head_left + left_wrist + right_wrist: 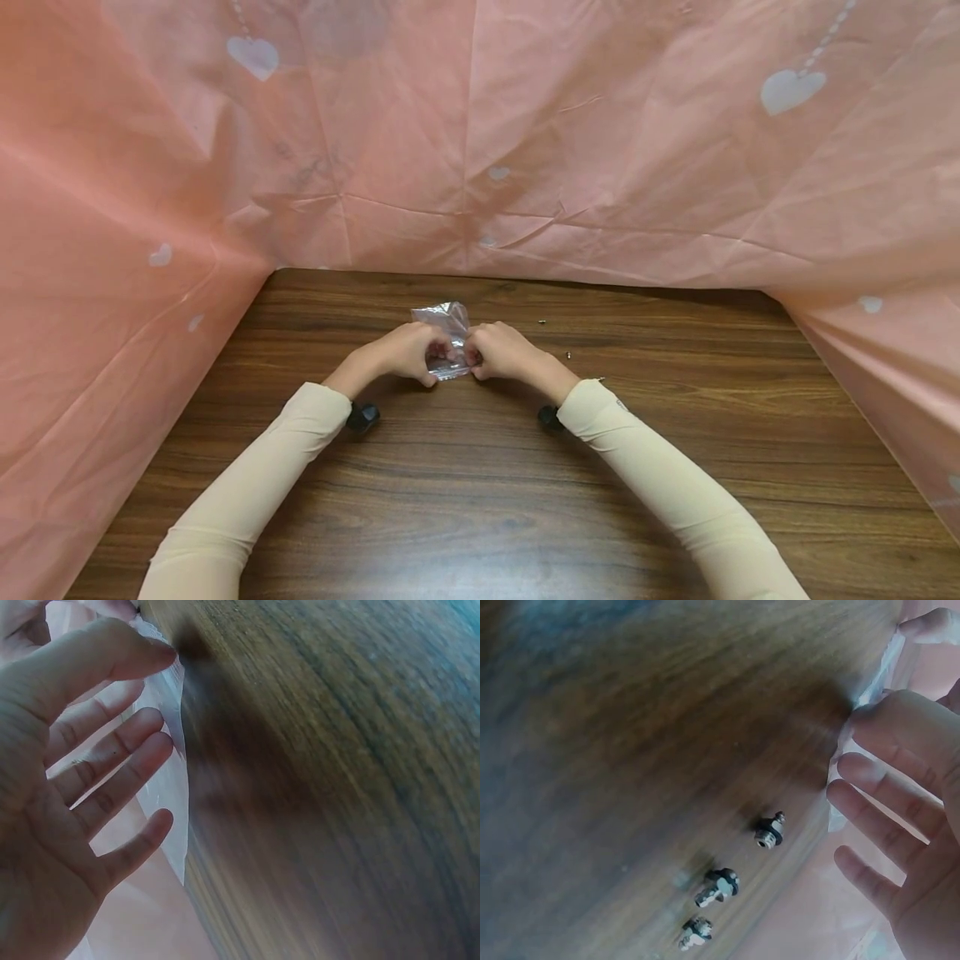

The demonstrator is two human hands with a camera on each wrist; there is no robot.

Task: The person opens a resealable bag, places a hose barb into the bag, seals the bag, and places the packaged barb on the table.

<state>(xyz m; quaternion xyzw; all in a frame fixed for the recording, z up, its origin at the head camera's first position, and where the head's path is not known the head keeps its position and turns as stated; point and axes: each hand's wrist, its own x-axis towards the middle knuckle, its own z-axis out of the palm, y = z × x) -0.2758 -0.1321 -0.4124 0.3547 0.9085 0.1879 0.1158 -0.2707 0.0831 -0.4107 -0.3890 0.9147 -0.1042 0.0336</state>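
A clear plastic bag (448, 318) lies at the far middle of the wooden table, between the two hands. My left hand (408, 350) is at its left side, thumb at the near edge and spread fingers against the film. In the left wrist view, a gap shows between the thumb and the other fingers of the left hand (67, 772). My right hand (501, 352) pinches the bag's right edge. The right wrist view shows the thumb of the right hand (922, 817) over the bag's edge (835, 817), with the other visible fingers spread.
Three small metal fittings with dark rings lie right of the right hand: one (768, 831) nearest the bag, a second (718, 887) and a third (695, 933). Pink cloth (480, 150) with white hearts walls the table (450, 483) at the back and sides.
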